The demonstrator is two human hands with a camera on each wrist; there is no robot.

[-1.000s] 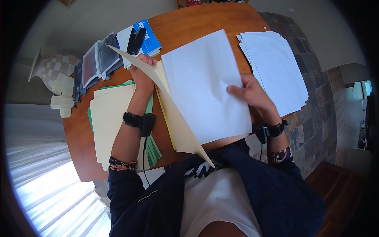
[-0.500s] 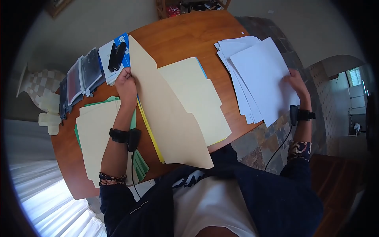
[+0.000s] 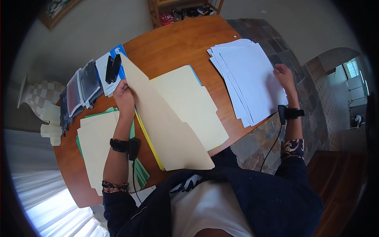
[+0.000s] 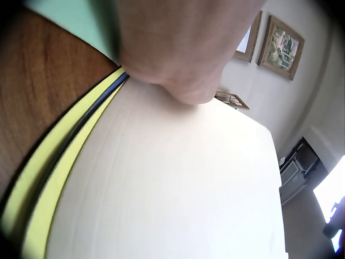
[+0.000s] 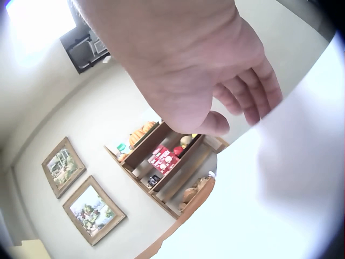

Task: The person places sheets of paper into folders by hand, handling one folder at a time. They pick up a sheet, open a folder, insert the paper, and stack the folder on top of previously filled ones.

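My left hand (image 3: 124, 98) grips the far left edge of an open manila folder (image 3: 185, 98), its front cover tilted up. Under that folder, yellow edges (image 4: 62, 189) and a dark blue edge show in the left wrist view. At the table's right side lies a stack of white paper (image 3: 248, 79). My right hand (image 3: 285, 78) hovers at the stack's right edge, fingers loosely bent and holding nothing. In the right wrist view its thumb and fingers stand apart just above the white sheet.
More manila folders (image 3: 96, 146) and green folders (image 3: 141, 173) lie left of my left forearm. A black stapler (image 3: 113, 69) sits on a blue-and-white notebook (image 3: 103, 87) at the far left, beside zippered pouches (image 3: 81, 81). A wooden shelf (image 3: 154, 15) stands beyond the table (image 3: 177, 37).
The right hand has carried a white sheet from over the folder to the right-hand stack and let it go there. The left hand has kept hold of the folder cover.
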